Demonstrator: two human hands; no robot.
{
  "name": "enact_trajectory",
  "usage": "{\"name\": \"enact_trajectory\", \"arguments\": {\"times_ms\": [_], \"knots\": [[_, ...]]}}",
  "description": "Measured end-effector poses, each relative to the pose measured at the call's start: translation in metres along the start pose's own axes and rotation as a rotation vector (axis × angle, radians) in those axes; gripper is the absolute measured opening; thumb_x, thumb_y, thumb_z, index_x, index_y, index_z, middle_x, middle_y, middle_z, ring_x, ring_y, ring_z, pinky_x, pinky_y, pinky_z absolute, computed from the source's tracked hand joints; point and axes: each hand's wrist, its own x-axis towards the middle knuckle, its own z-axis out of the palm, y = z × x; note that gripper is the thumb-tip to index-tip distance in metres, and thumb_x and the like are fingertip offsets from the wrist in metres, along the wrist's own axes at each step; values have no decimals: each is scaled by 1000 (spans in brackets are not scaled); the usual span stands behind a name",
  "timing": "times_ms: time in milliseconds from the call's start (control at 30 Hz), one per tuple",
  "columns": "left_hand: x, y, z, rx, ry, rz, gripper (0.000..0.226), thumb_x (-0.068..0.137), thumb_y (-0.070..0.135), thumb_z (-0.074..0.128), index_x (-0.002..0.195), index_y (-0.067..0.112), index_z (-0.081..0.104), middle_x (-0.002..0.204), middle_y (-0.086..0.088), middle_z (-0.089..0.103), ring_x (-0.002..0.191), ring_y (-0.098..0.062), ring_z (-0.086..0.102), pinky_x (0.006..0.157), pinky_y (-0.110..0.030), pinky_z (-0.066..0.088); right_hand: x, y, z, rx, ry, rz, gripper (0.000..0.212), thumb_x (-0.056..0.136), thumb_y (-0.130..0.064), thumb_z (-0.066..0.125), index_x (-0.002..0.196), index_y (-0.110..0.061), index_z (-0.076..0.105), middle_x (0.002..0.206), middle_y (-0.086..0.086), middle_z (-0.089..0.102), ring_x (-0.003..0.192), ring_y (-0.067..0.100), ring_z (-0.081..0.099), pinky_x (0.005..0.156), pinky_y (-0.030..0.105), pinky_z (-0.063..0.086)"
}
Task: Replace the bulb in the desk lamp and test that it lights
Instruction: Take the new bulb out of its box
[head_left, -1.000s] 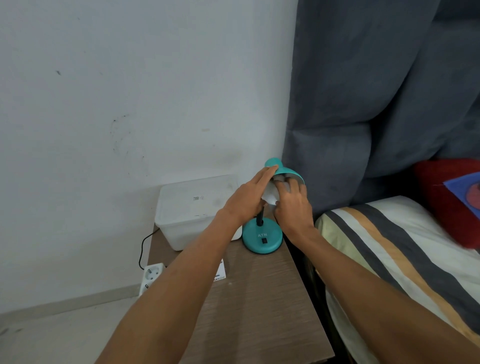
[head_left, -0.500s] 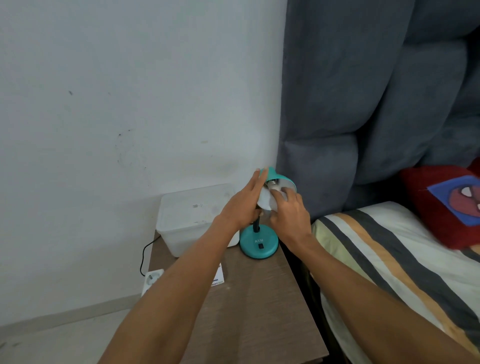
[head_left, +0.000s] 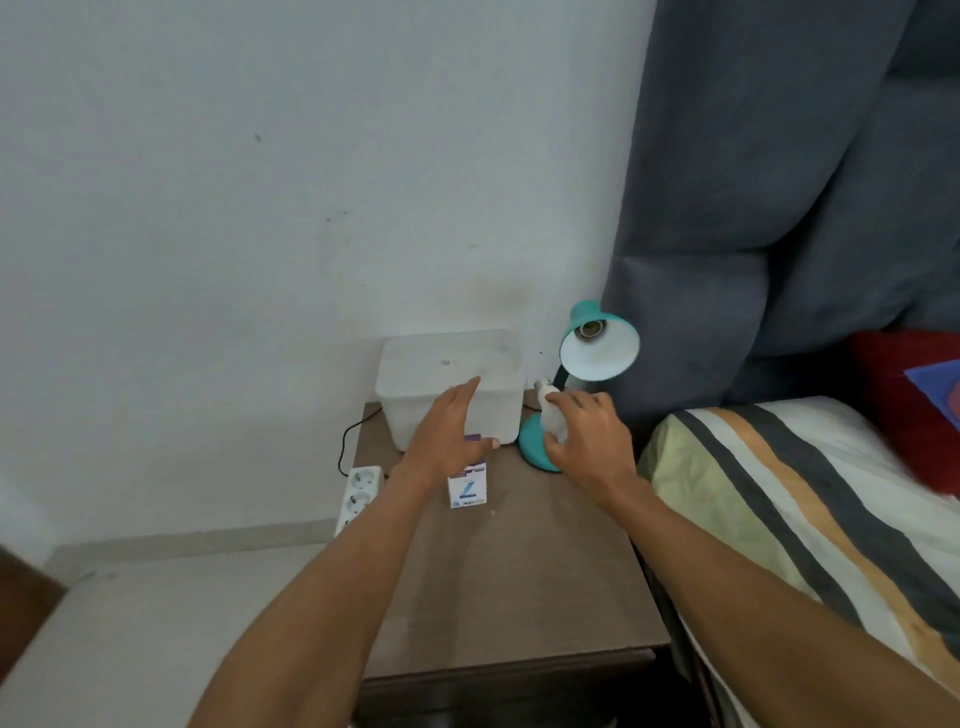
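Right hand (head_left: 587, 436) grips a white frosted bulb (head_left: 551, 415) below the teal lamp's (head_left: 597, 343) bare socket; left hand (head_left: 447, 436) spread, empty — a loose hold could drop the bulb.

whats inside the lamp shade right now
Only the bare metal socket sits inside the teal lamp shade; no bulb is in it. The bulb is in the right hand. The socket's depths are too dark to see.
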Motion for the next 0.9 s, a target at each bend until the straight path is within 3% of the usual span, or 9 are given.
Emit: {"name": "enact_trajectory", "arguments": {"times_ms": [100, 233, 300, 400, 533, 767, 900], "knots": [[-16, -26, 6, -50, 3, -85, 107, 79, 40, 87, 162, 17, 24, 165, -8, 33, 152, -25, 30, 120, -37, 28, -10, -9, 26, 42, -89, 28, 56, 79, -23, 71, 134, -20, 58, 128, 2, 63, 113, 25, 52, 81, 40, 54], [-24, -56, 22, -107, -9, -165, 112, 74, 38, 92, 161, 12, 27, 163, -11, 35, 150, -27, 34, 113, -28, 28, -17, -10, 62, 14, -217, 66, 57, 83, -26, 71, 137, -20, 55, 131, 3, 62, 116, 21, 57, 93, 35, 51], [-27, -66, 31, -136, 13, -198, 111, 73, 35, 93, 160, 9, 30, 162, -13, 39, 149, -29, 36, 117, -33, 29, -20, -8, 81, 2, -278, 88, 58, 85, -26, 71, 140, -20, 54, 134, 4, 61, 119, 21, 57, 98, 35, 49], [-29, -74, 41, -216, 21, -256, 110, 70, 28, 96, 158, 9, 33, 158, -12, 45, 145, -28, 42, 119, -40, 34, -22, -2, 107, 6, -344, 138, 55, 86, -28, 70, 139, -22, 53, 130, 3, 62, 114, 20, 58, 96, 36, 51], [-27, -89, 56, -309, 19, -265, 111, 62, 35, 98, 155, 18, 40, 149, -5, 56, 136, -22, 54, 112, -48, 47, -16, 5, 132, 15, -412, 189, 41, 93, -36, 60, 133, -27, 55, 121, 3, 64, 102, 17, 60, 89, 37, 54], [-30, -92, 61, -407, 51, -238, 85, 72, 8, 93, 146, 10, 50, 134, -8, 66, 122, -15, 62, 106, -41, 53, -9, 7, 132, 3, -431, 80, 35, 93, -31, 61, 125, -20, 62, 116, 6, 66, 102, 20, 60, 86, 35, 53], [-28, -92, 62, -428, 40, -244, 90, 74, 7, 92, 151, 13, 45, 138, -8, 64, 127, -19, 62, 106, -42, 54, 9, -11, 114, 157, -266, 20, 40, 89, -33, 68, 125, -15, 66, 122, 5, 67, 112, 19, 60, 91, 33, 50]]}}
